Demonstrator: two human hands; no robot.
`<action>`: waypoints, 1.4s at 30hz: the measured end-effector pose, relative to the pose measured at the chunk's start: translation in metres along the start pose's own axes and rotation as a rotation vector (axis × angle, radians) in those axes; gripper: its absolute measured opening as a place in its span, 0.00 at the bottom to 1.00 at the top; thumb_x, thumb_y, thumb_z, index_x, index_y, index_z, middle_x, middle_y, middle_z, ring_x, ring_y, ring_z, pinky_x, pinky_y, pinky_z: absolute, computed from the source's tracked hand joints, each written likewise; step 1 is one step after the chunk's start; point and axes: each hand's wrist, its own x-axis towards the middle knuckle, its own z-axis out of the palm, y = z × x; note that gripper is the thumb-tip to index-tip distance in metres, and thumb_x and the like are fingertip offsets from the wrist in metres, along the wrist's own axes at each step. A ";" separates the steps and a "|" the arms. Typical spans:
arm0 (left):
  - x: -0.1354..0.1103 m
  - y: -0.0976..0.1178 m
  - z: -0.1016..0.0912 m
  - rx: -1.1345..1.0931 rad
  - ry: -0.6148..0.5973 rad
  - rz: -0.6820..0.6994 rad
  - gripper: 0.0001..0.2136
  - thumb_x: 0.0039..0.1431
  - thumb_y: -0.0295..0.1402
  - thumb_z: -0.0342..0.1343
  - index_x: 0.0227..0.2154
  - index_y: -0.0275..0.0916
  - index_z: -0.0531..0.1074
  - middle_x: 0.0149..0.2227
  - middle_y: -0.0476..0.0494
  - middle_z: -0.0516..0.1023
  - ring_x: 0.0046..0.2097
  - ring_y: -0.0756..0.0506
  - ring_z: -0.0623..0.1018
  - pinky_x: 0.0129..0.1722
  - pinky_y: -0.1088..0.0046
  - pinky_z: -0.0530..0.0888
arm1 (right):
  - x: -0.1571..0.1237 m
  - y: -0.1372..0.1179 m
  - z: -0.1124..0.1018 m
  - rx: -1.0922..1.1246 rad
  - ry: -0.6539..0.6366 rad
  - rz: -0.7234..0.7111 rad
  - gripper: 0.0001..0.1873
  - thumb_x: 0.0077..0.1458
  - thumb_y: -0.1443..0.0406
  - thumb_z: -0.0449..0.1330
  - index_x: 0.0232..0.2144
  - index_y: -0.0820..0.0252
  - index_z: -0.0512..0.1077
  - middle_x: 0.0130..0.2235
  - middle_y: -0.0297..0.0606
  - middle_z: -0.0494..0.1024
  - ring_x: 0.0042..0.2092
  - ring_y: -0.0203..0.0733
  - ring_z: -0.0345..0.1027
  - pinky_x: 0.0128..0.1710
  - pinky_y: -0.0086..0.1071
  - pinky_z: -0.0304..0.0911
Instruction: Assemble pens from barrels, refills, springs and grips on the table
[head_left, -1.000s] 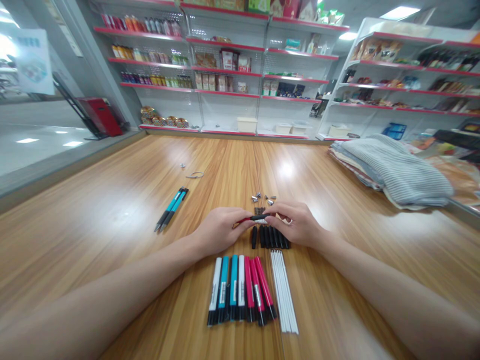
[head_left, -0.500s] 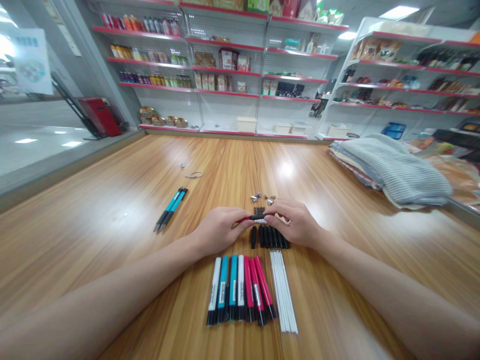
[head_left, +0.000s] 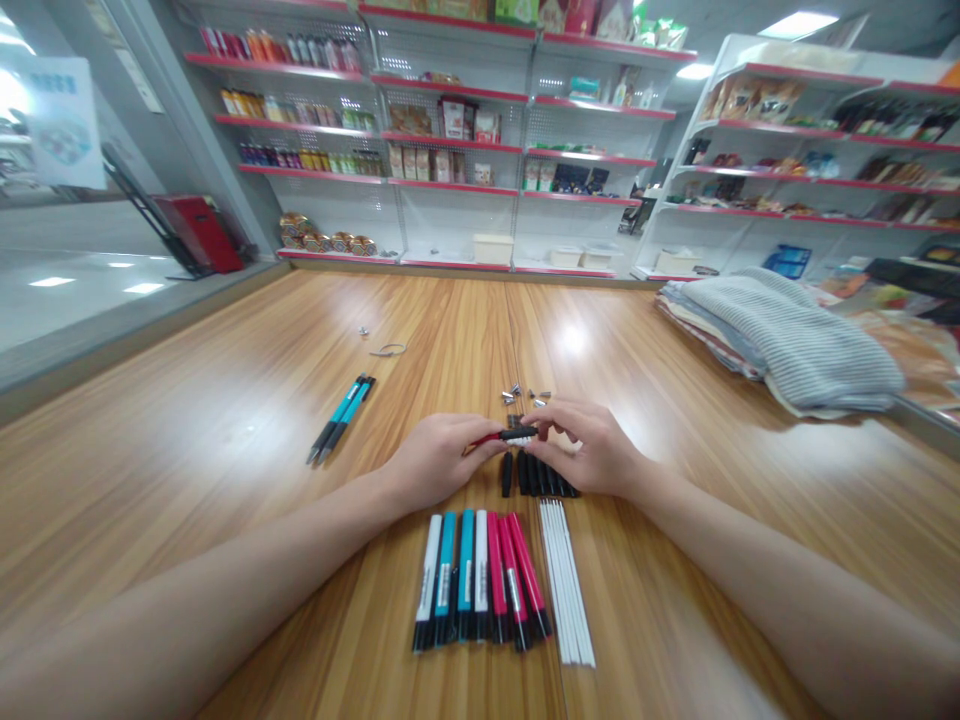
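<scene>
A ballpoint pen (head_left: 517, 434) with a red barrel and a black grip lies level between my hands. My left hand (head_left: 442, 455) is closed round the red barrel. My right hand (head_left: 592, 445) has its thumb and fingertips curled at the tip of the black grip, lightly touching it. Just below are several loose black grips (head_left: 546, 475) in a row. Small metal pen tips (head_left: 513, 393) lie behind the hands, with dark springs partly hidden. Nearer me are white, blue and pink pen barrels (head_left: 480, 570) and several white refills (head_left: 566, 585).
Two blue pens (head_left: 342, 420) lie on the wooden table (head_left: 247, 560) at left, with a grey loop (head_left: 388, 350) beyond them. Folded cloths (head_left: 795, 340) are stacked at the right. Stocked shelves (head_left: 450, 180) stand behind the table's far edge.
The fingers of my right hand have loosened and slid toward the tip, so more of the black grip shows. My left hand keeps its hold on the barrel.
</scene>
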 end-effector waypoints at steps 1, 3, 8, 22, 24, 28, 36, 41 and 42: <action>0.000 0.000 0.000 -0.001 0.001 0.000 0.13 0.65 0.37 0.47 0.39 0.38 0.75 0.35 0.44 0.79 0.37 0.48 0.77 0.38 0.74 0.71 | 0.000 0.000 0.000 0.000 0.002 -0.004 0.10 0.58 0.63 0.58 0.42 0.59 0.71 0.31 0.37 0.74 0.35 0.39 0.66 0.36 0.33 0.61; -0.001 0.000 0.000 -0.006 0.001 -0.004 0.12 0.65 0.37 0.48 0.40 0.39 0.75 0.35 0.44 0.79 0.37 0.48 0.78 0.39 0.74 0.71 | 0.000 0.000 -0.001 -0.013 0.005 -0.017 0.08 0.58 0.63 0.58 0.40 0.59 0.71 0.31 0.38 0.74 0.35 0.39 0.66 0.36 0.34 0.61; -0.002 0.000 0.000 -0.031 0.012 -0.088 0.13 0.63 0.39 0.50 0.45 0.41 0.72 0.38 0.45 0.80 0.40 0.47 0.79 0.40 0.73 0.72 | 0.000 0.001 -0.001 -0.023 0.002 -0.029 0.08 0.58 0.63 0.58 0.39 0.59 0.71 0.32 0.39 0.75 0.35 0.40 0.66 0.37 0.35 0.62; 0.000 0.005 -0.004 -0.068 0.024 -0.112 0.08 0.61 0.39 0.53 0.38 0.39 0.68 0.34 0.48 0.80 0.36 0.48 0.79 0.33 0.75 0.70 | 0.000 -0.001 -0.001 -0.022 0.006 -0.026 0.09 0.58 0.63 0.58 0.41 0.59 0.70 0.32 0.38 0.74 0.36 0.40 0.66 0.38 0.35 0.63; 0.000 0.005 -0.004 -0.069 0.022 -0.116 0.08 0.61 0.38 0.53 0.38 0.39 0.68 0.33 0.48 0.79 0.36 0.48 0.79 0.32 0.76 0.69 | 0.000 0.000 0.000 -0.040 -0.008 -0.028 0.07 0.58 0.64 0.57 0.39 0.59 0.70 0.32 0.38 0.74 0.36 0.41 0.66 0.37 0.35 0.62; 0.001 0.006 -0.005 -0.074 0.018 -0.110 0.08 0.60 0.38 0.54 0.37 0.39 0.67 0.33 0.48 0.79 0.35 0.49 0.78 0.31 0.76 0.70 | 0.000 0.001 0.000 -0.055 -0.015 -0.038 0.07 0.59 0.63 0.57 0.38 0.59 0.71 0.32 0.39 0.74 0.36 0.41 0.67 0.37 0.35 0.62; 0.001 0.006 -0.004 -0.065 0.024 -0.115 0.07 0.60 0.37 0.54 0.37 0.39 0.67 0.32 0.49 0.79 0.35 0.49 0.78 0.31 0.76 0.69 | 0.000 -0.002 -0.001 -0.051 -0.015 -0.035 0.06 0.59 0.63 0.57 0.37 0.59 0.70 0.32 0.39 0.74 0.36 0.41 0.66 0.36 0.35 0.62; 0.001 0.006 -0.004 -0.072 0.018 -0.118 0.08 0.60 0.38 0.54 0.37 0.40 0.67 0.33 0.49 0.79 0.35 0.49 0.78 0.31 0.77 0.69 | -0.001 -0.002 -0.002 -0.040 -0.023 -0.029 0.09 0.58 0.63 0.57 0.41 0.59 0.69 0.33 0.38 0.74 0.36 0.41 0.66 0.38 0.35 0.62; 0.000 0.006 -0.004 -0.073 0.017 -0.117 0.07 0.60 0.37 0.54 0.37 0.40 0.67 0.33 0.50 0.79 0.35 0.49 0.78 0.31 0.77 0.69 | -0.001 -0.002 -0.002 -0.042 -0.023 -0.029 0.08 0.58 0.64 0.57 0.41 0.59 0.69 0.33 0.38 0.74 0.36 0.41 0.66 0.38 0.36 0.62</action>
